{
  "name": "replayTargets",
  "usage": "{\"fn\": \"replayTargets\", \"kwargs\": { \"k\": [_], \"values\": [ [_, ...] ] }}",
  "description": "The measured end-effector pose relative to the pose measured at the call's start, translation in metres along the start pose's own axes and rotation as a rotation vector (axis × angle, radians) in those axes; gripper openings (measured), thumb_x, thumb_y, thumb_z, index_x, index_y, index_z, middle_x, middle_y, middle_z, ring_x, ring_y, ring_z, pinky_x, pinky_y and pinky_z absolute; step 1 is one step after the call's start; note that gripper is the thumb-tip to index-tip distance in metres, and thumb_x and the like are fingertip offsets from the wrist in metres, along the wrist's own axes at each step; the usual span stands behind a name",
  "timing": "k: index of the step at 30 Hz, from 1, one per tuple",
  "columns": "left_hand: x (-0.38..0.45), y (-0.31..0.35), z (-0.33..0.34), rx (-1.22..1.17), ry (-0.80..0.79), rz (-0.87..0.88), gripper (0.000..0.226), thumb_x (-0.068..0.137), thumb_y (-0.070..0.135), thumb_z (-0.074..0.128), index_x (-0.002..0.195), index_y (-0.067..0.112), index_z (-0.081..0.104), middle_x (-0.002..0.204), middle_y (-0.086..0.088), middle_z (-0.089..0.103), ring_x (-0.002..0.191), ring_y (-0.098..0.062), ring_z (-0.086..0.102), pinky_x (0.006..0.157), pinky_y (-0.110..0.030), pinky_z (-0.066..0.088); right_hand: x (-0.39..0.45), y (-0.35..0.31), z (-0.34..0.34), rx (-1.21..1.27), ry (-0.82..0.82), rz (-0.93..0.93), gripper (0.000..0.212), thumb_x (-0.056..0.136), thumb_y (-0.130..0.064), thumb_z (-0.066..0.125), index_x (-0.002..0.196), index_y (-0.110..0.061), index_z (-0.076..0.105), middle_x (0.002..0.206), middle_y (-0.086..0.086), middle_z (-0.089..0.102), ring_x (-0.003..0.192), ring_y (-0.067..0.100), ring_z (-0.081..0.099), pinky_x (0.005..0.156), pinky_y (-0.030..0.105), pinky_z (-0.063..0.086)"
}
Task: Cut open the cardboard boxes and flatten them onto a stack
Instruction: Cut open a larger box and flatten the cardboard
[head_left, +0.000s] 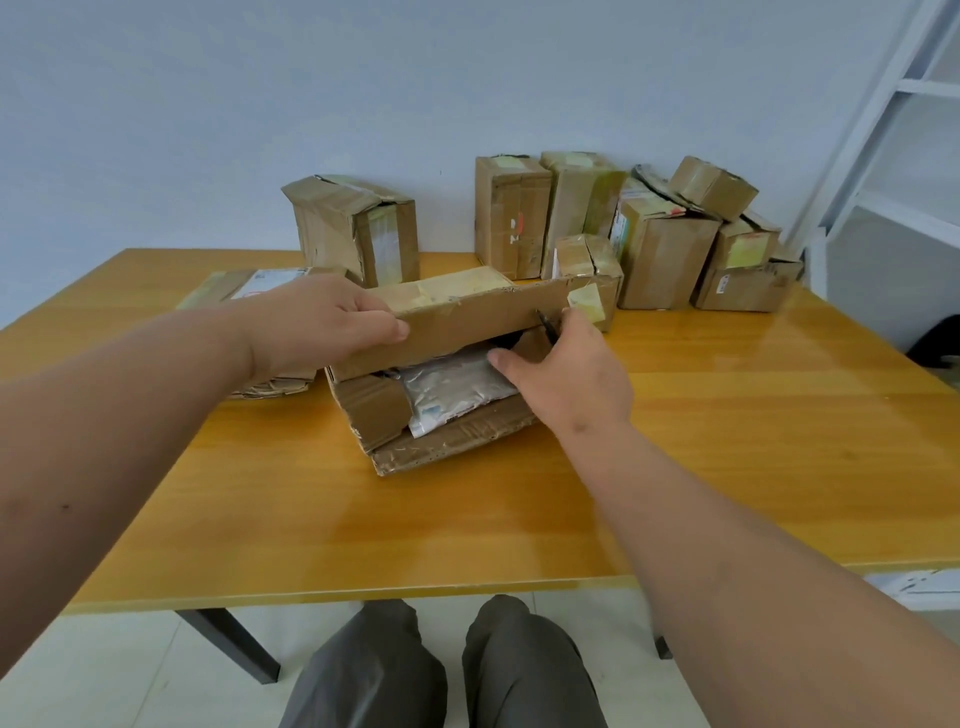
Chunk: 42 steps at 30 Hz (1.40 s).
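Note:
A cardboard box (467, 322) lies on its side in the middle of the table, its near end open with flaps hanging down. A silvery plastic packet (452, 389) shows inside it. My left hand (322, 322) rests on the box's top left edge, thumb along the front face. My right hand (566, 374) is at the box's open right side and grips a thin dark cutter (546, 326), whose tip touches the upper flap. Flattened cardboard (249, 291) is stacked at the left, partly behind my left arm.
One upright box (358, 228) stands behind the open one. Several taped boxes (649, 228) crowd the table's back right by the wall. The yellow table (753, 441) ends close to my knees. A white ladder frame (893, 130) stands at the right.

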<state>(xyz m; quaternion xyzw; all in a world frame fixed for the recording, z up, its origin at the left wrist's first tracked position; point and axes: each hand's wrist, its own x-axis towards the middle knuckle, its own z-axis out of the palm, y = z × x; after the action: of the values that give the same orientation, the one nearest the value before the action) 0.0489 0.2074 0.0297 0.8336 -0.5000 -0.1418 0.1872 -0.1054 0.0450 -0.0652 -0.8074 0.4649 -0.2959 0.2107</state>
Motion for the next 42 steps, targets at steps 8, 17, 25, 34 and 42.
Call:
{"fn": "replayTargets", "kwargs": {
  "k": [8, 17, 25, 34, 42],
  "values": [
    [0.002, -0.011, 0.003, -0.031, 0.132, 0.041, 0.053, 0.097, 0.044, 0.048, 0.099, -0.006, 0.066, 0.069, -0.009, 0.042, 0.054, -0.007, 0.038, 0.047, -0.007, 0.032, 0.005, -0.005, -0.003, 0.054, -0.028, -0.004, 0.036, 0.084, -0.039, 0.065, 0.108, -0.021, 0.047, 0.085, -0.004, 0.059, 0.079, 0.025, 0.057, 0.059, 0.033, 0.045],
    [0.005, -0.028, 0.021, -0.227, 0.528, -0.161, 0.038, 0.091, 0.052, 0.059, 0.115, 0.022, 0.059, 0.097, 0.004, 0.060, 0.078, -0.016, 0.055, 0.060, -0.030, 0.038, -0.002, -0.001, -0.029, 0.215, -0.115, -0.095, 0.018, 0.095, -0.017, 0.048, 0.098, -0.032, 0.058, 0.075, -0.017, 0.055, 0.068, 0.006, 0.051, 0.054, 0.024, 0.036],
    [0.022, -0.038, 0.032, -0.449, 0.546, -0.251, 0.086, 0.080, 0.046, 0.076, 0.141, 0.015, 0.024, 0.120, -0.006, 0.054, 0.109, -0.029, 0.055, 0.092, -0.045, 0.047, -0.006, -0.008, -0.042, 0.330, -0.170, -0.039, 0.047, 0.094, -0.003, 0.044, 0.134, -0.024, 0.058, 0.096, -0.001, 0.063, 0.060, 0.014, 0.048, 0.057, 0.034, 0.043],
    [0.036, -0.041, 0.034, -0.241, 0.613, -0.364, 0.095, 0.073, 0.035, 0.083, 0.139, 0.031, 0.015, 0.135, -0.013, 0.042, 0.105, -0.034, 0.055, 0.075, -0.041, 0.046, -0.009, -0.009, -0.048, 0.356, -0.195, -0.048, 0.051, 0.092, 0.000, 0.047, 0.134, -0.026, 0.059, 0.100, 0.000, 0.064, 0.082, 0.025, 0.058, 0.063, 0.038, 0.048],
    [0.042, -0.046, 0.029, -0.312, 0.599, -0.410, 0.087, 0.074, 0.027, 0.081, 0.135, 0.025, 0.018, 0.129, -0.013, 0.045, 0.103, -0.035, 0.056, 0.071, -0.040, 0.044, -0.009, -0.013, -0.051, 0.312, -0.215, -0.126, 0.050, 0.090, -0.001, 0.050, 0.134, -0.024, 0.060, 0.112, -0.005, 0.065, 0.084, 0.013, 0.059, 0.066, 0.029, 0.051]
  ]
}}
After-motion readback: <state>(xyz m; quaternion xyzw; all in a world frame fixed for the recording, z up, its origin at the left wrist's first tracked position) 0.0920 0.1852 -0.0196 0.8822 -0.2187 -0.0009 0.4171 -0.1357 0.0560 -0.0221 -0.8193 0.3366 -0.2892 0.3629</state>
